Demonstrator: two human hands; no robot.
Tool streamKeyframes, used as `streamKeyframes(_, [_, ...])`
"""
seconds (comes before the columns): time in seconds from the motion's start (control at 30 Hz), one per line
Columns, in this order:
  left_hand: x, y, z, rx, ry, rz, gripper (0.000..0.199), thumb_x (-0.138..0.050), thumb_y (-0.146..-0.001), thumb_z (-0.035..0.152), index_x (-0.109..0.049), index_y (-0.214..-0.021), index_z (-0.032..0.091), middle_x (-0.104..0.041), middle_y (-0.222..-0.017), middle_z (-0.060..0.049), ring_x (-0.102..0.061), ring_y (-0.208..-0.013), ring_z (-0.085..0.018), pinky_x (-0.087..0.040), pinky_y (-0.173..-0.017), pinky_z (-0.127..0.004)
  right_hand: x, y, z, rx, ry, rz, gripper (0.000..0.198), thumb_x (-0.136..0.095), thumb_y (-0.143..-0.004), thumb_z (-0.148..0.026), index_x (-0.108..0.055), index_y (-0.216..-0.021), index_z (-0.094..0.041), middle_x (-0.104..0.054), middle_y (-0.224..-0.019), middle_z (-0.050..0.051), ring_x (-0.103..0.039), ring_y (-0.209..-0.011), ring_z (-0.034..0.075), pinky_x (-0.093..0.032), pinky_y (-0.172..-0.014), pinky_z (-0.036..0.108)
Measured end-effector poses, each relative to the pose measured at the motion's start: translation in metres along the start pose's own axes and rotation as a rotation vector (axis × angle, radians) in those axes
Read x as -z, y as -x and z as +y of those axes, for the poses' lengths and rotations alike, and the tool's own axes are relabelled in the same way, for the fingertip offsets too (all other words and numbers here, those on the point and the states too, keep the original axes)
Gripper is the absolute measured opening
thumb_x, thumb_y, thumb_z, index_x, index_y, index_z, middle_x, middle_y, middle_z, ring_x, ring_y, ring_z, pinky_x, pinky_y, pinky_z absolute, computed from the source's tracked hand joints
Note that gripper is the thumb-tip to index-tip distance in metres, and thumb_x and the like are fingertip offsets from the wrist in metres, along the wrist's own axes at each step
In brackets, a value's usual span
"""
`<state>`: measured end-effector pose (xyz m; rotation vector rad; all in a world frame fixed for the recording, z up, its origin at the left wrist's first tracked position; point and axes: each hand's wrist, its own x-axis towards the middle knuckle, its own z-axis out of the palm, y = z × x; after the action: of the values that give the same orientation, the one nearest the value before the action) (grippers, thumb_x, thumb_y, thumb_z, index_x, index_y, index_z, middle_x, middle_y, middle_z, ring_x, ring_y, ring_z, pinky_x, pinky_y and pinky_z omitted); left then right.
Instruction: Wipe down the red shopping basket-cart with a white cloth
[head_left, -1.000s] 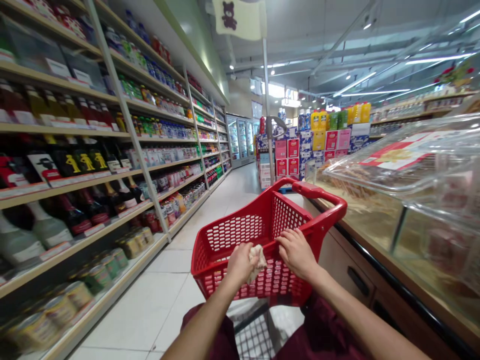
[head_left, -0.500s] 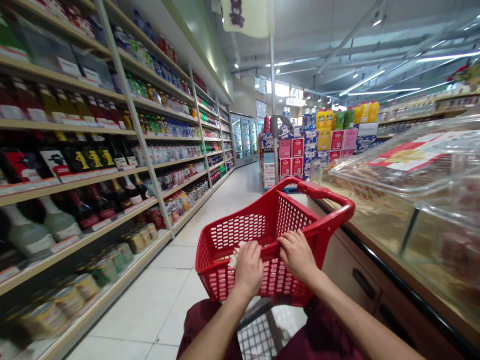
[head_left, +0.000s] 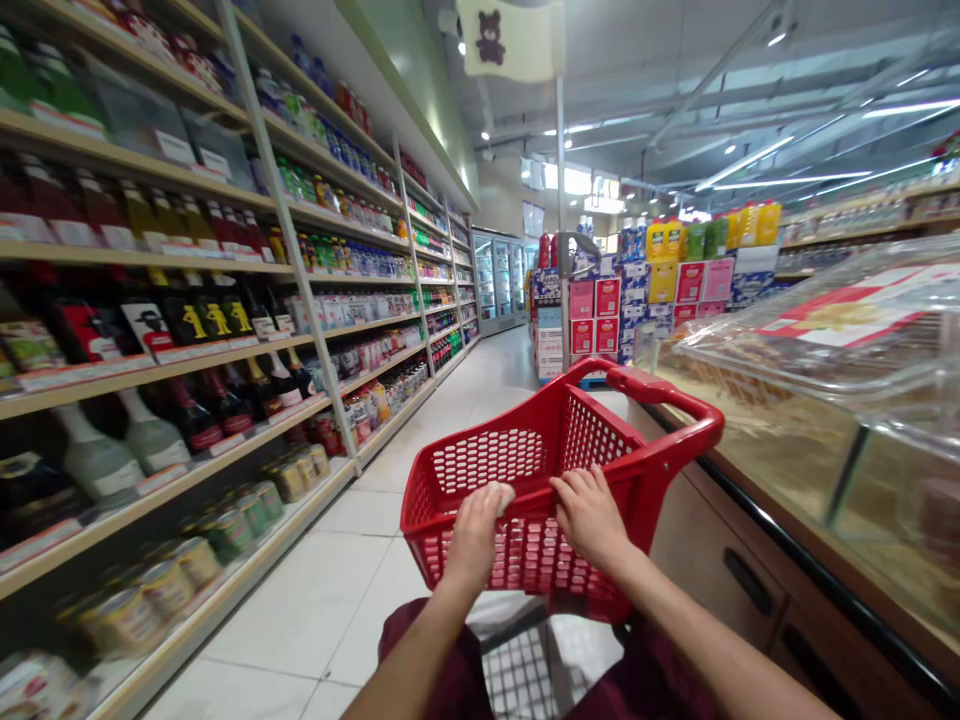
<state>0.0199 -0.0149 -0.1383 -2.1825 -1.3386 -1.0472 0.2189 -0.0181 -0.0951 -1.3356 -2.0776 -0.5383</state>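
Observation:
A red plastic shopping cart (head_left: 525, 450) stands sideways in front of my legs, its basket showing no goods that I can make out. My left hand (head_left: 472, 535) is closed at the cart's near rim, with a small crumpled white piece (head_left: 505, 496), like tissue, at its fingertips. Whether that hand also touches the rim I cannot tell. Further right, my right hand (head_left: 592, 515) has its fingers hooked over the same rim. The cart's red handle (head_left: 675, 395) rises to the right, apart from both hands.
Shelves (head_left: 247, 345) of bottles and cans line the left side. On the right runs a counter (head_left: 720, 540) with a glass edge and clear plastic boxes (head_left: 847, 320). Stacked drink cartons (head_left: 596, 310) stand ahead, beside a tiled aisle (head_left: 487, 385) leading to glass-door fridges (head_left: 499, 275).
My left hand has shifted slightly left and down, and the white piece now shows at the right of its fingertips instead of on its left. My right hand stays on the rim.

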Motion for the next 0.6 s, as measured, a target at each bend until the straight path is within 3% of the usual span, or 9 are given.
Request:
streamKeyframes(0.07, [-0.01, -0.013, 0.021, -0.03, 0.054, -0.024, 0.041, -0.033, -0.082, 0.009, -0.041, -0.12, 0.021, -0.053, -0.116, -0.006, -0.045, -0.11, -0.017, -0.043, -0.091, -0.037, 0.001, 0.001, -0.001, 0.013, 0.018, -0.005, 0.03, -0.047, -0.075, -0.02, -0.058, -0.103, -0.018, -0.059, -0.096, 0.007, -0.046, -0.097, 0.021, -0.018, -0.1, 0.04])
streamKeyframes(0.13, [-0.013, -0.015, 0.02, -0.05, 0.054, -0.026, 0.042, -0.033, -0.082, 0.008, -0.041, -0.121, 0.021, -0.052, -0.117, -0.007, -0.044, -0.111, -0.018, -0.042, -0.092, -0.039, 0.003, 0.001, 0.0, 0.04, 0.028, -0.019, 0.032, -0.047, -0.076, -0.02, -0.057, -0.106, -0.018, -0.059, -0.098, 0.007, -0.045, -0.098, 0.021, -0.018, -0.1, 0.04])
streamKeyframes(0.3, [0.008, 0.022, -0.048, 0.035, -0.065, 0.059, 0.044, -0.032, -0.079, 0.004, -0.046, -0.117, 0.02, -0.054, -0.113, -0.008, -0.045, -0.11, -0.02, -0.041, -0.093, -0.042, 0.003, 0.001, 0.0, 0.045, 0.011, -0.043, 0.034, -0.045, -0.077, -0.019, -0.056, -0.109, -0.018, -0.058, -0.102, 0.007, -0.044, -0.102, 0.021, -0.017, -0.101, 0.04])
streamKeyframes(0.37, [0.012, 0.026, -0.054, 0.083, -0.086, 0.07, 0.044, -0.031, -0.078, 0.003, -0.046, -0.116, 0.019, -0.055, -0.113, -0.008, -0.045, -0.11, -0.02, -0.041, -0.093, -0.042, 0.001, 0.0, -0.004, 0.016, -0.006, -0.03, 0.033, -0.045, -0.077, -0.019, -0.057, -0.107, -0.017, -0.059, -0.102, 0.007, -0.044, -0.102, 0.021, -0.016, -0.102, 0.04])
streamKeyframes(0.53, [-0.008, -0.012, 0.016, -0.001, 0.061, -0.072, 0.046, -0.032, -0.081, 0.006, -0.04, -0.122, 0.023, -0.051, -0.12, -0.005, -0.041, -0.115, -0.017, -0.041, -0.094, -0.038, 0.0, 0.003, -0.004, 0.024, -0.024, -0.026, 0.035, -0.045, -0.075, -0.017, -0.057, -0.108, -0.016, -0.059, -0.105, 0.007, -0.044, -0.104, 0.021, -0.016, -0.102, 0.041])
streamKeyframes(0.6, [-0.011, -0.019, 0.025, -0.043, 0.065, -0.085, 0.043, -0.033, -0.082, 0.009, -0.04, -0.122, 0.021, -0.051, -0.12, -0.006, -0.042, -0.114, -0.017, -0.041, -0.094, -0.038, 0.002, 0.005, 0.0, 0.045, -0.038, -0.036, 0.036, -0.044, -0.075, -0.016, -0.056, -0.109, -0.016, -0.058, -0.107, 0.007, -0.044, -0.105, 0.021, -0.017, -0.102, 0.041])
